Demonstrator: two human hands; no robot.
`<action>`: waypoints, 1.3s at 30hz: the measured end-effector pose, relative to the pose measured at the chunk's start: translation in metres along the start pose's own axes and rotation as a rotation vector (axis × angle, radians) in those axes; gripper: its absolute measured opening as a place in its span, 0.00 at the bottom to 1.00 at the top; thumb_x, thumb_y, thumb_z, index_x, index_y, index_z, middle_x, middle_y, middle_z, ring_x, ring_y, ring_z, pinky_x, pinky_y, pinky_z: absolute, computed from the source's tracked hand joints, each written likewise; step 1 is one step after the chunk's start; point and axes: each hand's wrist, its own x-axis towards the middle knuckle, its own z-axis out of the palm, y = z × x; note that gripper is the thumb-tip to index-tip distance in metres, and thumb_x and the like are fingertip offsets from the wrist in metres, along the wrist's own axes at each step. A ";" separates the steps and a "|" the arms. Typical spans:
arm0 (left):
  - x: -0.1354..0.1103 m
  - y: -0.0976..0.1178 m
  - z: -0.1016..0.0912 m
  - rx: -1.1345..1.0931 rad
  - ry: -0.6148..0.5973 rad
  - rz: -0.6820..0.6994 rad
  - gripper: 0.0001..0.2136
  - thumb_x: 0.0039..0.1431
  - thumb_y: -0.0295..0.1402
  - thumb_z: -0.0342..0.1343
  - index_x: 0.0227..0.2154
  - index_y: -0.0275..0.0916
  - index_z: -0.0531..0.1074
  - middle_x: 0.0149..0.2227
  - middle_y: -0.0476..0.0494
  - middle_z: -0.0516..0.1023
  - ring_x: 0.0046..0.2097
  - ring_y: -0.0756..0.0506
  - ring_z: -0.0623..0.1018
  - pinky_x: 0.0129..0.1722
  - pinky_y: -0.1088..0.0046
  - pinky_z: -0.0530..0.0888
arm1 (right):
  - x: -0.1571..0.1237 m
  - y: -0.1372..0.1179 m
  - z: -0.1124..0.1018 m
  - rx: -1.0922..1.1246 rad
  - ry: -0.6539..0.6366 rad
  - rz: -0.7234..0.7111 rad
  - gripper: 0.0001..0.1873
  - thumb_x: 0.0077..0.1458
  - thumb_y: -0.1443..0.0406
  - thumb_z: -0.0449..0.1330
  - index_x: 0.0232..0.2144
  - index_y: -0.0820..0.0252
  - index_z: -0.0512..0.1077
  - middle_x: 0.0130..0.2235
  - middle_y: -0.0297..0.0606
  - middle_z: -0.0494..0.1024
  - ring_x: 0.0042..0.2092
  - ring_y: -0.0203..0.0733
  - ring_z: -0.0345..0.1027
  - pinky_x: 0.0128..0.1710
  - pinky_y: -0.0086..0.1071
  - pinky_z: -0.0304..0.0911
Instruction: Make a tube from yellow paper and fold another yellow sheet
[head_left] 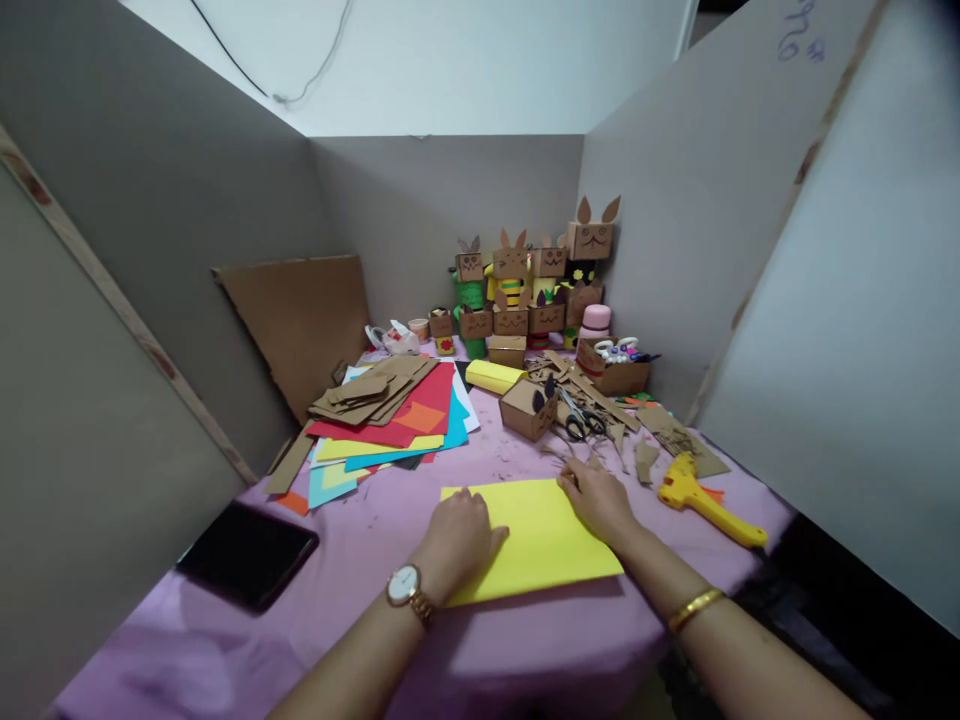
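A yellow sheet of paper point(536, 540) lies flat on the purple tablecloth point(360, 560) in front of me. My left hand point(459, 535) rests on the sheet's left edge with the fingers curled down against it. My right hand point(598, 497) presses on the sheet's far right corner, fingers bent and close together. A watch is on my left wrist, a gold bangle on my right.
A stack of coloured paper and cardboard pieces point(390, 415) lies at left, a black tablet point(247, 553) at the near left. Scissors point(581, 420), a small cardboard box point(529, 408), a yellow glue gun point(705, 497) and cardboard rabbit figures point(532, 285) sit beyond. Grey partition walls enclose the table.
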 end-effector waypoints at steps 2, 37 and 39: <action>-0.006 0.012 0.006 -0.011 0.014 -0.053 0.24 0.59 0.46 0.50 0.49 0.31 0.66 0.51 0.32 0.71 0.54 0.37 0.70 0.50 0.54 0.67 | 0.000 0.001 -0.001 0.009 -0.008 0.000 0.10 0.59 0.61 0.55 0.38 0.62 0.70 0.37 0.35 0.75 0.38 0.40 0.70 0.39 0.40 0.66; -0.024 0.021 0.034 -0.121 0.187 -0.174 0.29 0.62 0.44 0.44 0.59 0.27 0.54 0.62 0.27 0.55 0.64 0.36 0.54 0.59 0.53 0.54 | -0.095 -0.014 -0.005 0.095 0.008 0.040 0.27 0.59 0.70 0.42 0.60 0.75 0.52 0.62 0.54 0.56 0.64 0.51 0.44 0.60 0.44 0.44; -0.024 0.020 0.034 -0.124 0.197 -0.181 0.28 0.61 0.45 0.45 0.58 0.30 0.56 0.62 0.30 0.56 0.64 0.37 0.54 0.59 0.52 0.54 | -0.098 -0.001 -0.013 0.030 0.004 0.073 0.26 0.58 0.72 0.42 0.59 0.72 0.56 0.61 0.55 0.58 0.63 0.57 0.45 0.58 0.53 0.44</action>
